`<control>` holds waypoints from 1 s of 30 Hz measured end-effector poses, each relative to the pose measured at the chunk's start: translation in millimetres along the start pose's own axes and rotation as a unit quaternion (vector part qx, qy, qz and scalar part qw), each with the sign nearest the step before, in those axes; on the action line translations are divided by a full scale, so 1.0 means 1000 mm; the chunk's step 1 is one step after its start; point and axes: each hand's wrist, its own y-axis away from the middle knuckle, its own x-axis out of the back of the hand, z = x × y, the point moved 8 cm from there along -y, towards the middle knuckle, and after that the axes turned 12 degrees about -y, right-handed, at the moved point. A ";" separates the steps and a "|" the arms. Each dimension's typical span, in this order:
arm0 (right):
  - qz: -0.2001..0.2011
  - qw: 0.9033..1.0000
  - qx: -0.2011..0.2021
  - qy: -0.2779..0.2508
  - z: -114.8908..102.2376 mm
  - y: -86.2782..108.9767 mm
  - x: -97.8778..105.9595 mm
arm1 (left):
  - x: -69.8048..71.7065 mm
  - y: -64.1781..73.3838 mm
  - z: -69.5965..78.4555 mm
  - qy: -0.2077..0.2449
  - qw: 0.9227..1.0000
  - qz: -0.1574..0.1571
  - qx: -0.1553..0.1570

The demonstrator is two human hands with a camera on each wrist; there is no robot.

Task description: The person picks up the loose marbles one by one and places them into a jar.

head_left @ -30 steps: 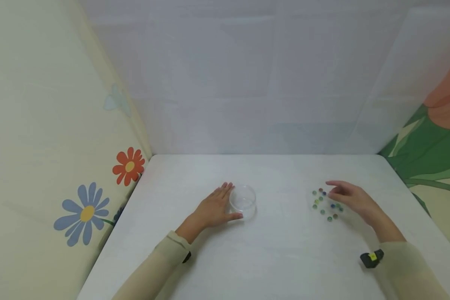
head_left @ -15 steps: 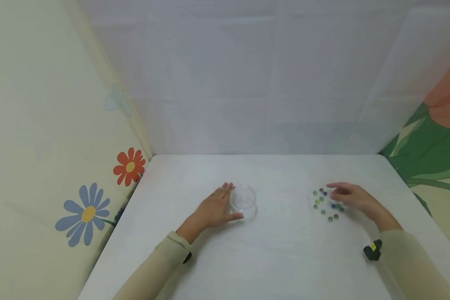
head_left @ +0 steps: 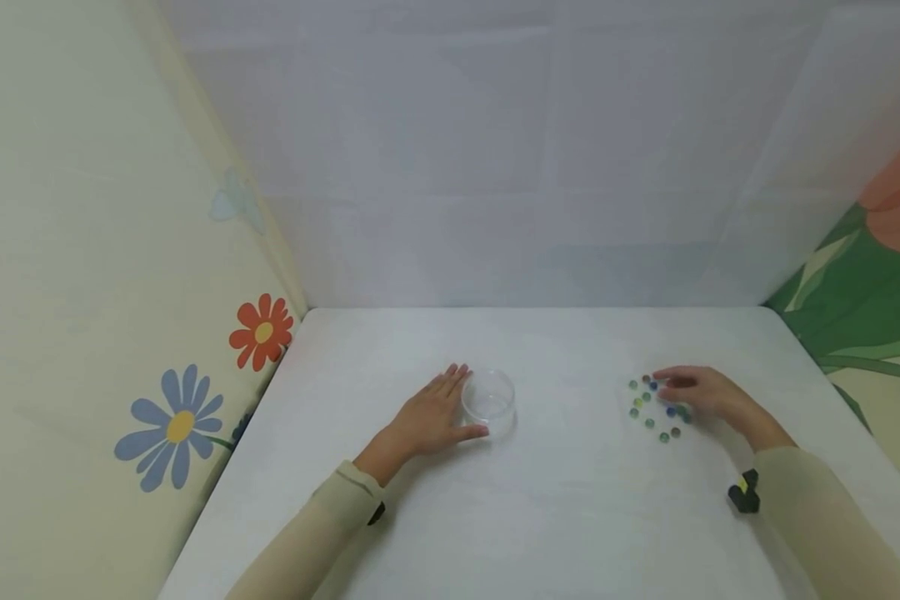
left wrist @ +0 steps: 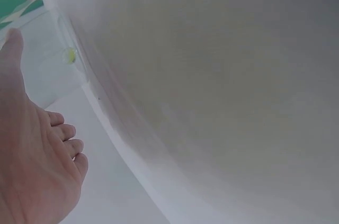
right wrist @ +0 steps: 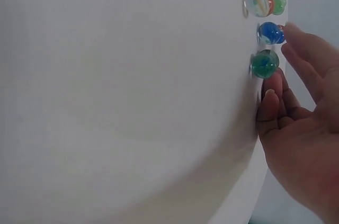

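Note:
A clear round container stands on the white table. My left hand lies along its left side, fingers extended and thumb reaching along the near side. In the left wrist view a yellow-green marble shows through the clear wall. To the right, my right hand is low over several loose glass marbles. Its index finger and thumb stand apart, tips right at a blue marble. In the right wrist view a dark green marble sits just above the other fingers, which are curled in.
The white table reaches back to a white cloth wall. Flower-patterned panels flank both sides. A white stretch of tabletop lies between the container and the marbles.
The right hand has shifted slightly, its index fingertip coming closer to the red and blue marbles at the back. The left hand and the container hold still.

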 end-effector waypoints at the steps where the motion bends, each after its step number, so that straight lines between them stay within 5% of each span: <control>1: 0.001 1.000 -0.005 0.000 0.001 -0.002 0.000 | 0.000 0.000 0.000 0.000 1.000 0.000 0.000; 7: 0.008 1.000 -0.018 0.017 0.004 -0.011 0.000 | 0.001 0.000 0.001 0.003 1.000 0.001 -0.003; 16: 0.014 0.998 0.020 0.050 -0.004 -0.009 -0.003 | 0.002 -0.001 0.002 0.005 1.000 -0.002 -0.002; 30: 0.052 0.997 0.003 0.048 -0.001 -0.010 -0.003 | 0.003 0.000 0.002 0.008 1.000 0.004 -0.004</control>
